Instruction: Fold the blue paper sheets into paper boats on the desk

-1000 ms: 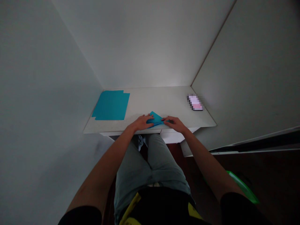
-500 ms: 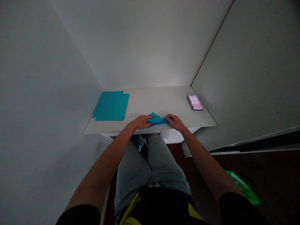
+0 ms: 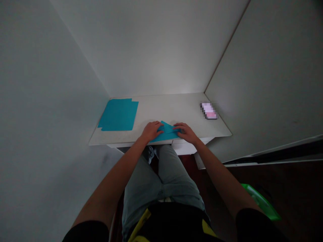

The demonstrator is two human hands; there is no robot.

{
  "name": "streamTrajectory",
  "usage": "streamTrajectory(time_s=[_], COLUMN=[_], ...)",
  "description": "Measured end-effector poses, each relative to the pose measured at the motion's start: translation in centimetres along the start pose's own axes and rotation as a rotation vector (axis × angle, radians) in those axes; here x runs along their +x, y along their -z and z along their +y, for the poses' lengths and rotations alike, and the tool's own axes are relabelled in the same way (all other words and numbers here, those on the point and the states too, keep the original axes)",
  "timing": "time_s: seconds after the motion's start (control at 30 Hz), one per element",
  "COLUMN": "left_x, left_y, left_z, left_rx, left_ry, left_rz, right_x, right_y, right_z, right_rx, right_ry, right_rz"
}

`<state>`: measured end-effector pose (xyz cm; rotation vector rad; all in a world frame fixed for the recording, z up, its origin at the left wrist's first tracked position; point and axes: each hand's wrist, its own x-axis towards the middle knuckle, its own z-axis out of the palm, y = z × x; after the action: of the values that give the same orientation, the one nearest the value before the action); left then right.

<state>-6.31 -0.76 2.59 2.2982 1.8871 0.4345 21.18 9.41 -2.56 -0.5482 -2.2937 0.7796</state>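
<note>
A folded sheet of blue paper (image 3: 168, 134) lies at the front edge of the white desk, a peak pointing away from me and creases across its middle. My left hand (image 3: 151, 131) holds its left side, with curled fingers and thumb on the paper. On the right side, my right hand (image 3: 186, 132) grips the paper between its bent fingers and thumb. The fingers partly cover both ends of the sheet.
Flat blue sheets (image 3: 118, 116) lie stacked unevenly at the desk's left. A phone (image 3: 209, 111) rests near the right edge of the white desk (image 3: 156, 107). Walls close in the back and sides. Something green (image 3: 262, 201) sits low at the right.
The folded paper has flattened out, showing more of its surface toward the front edge. My left hand has drawn its fingers in from lying across the paper.
</note>
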Motion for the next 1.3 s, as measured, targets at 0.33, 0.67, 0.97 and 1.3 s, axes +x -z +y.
streamTrajectory(time_s=[0.33, 0.67, 0.97, 1.3], left_x=[-7.4, -8.7, -2.6, -3.7], left_y=[-2.3, -0.5, 2.7, -1.9], left_z=[-1.4, -0.9, -0.5, -1.8], left_rx=[0.012, -0.185, -0.358, -0.13], left_ry=[-0.111, 0.075, 0.409, 0.232], left_rz=[0.123, 0.176, 0.237, 0.27], right_x=[-0.7, -1.4, 3.6, 1.1], right_y=[-0.5, 0.5, 2.4, 0.5], right_z=[-2.3, -3.8, -1.5, 0.1], right_rx=[-0.409, -0.187, 0.143, -0.24], right_ry=[0.096, -0.008, -0.335, -0.052], right_rz=[-0.275, -0.219, 0.141, -0.014])
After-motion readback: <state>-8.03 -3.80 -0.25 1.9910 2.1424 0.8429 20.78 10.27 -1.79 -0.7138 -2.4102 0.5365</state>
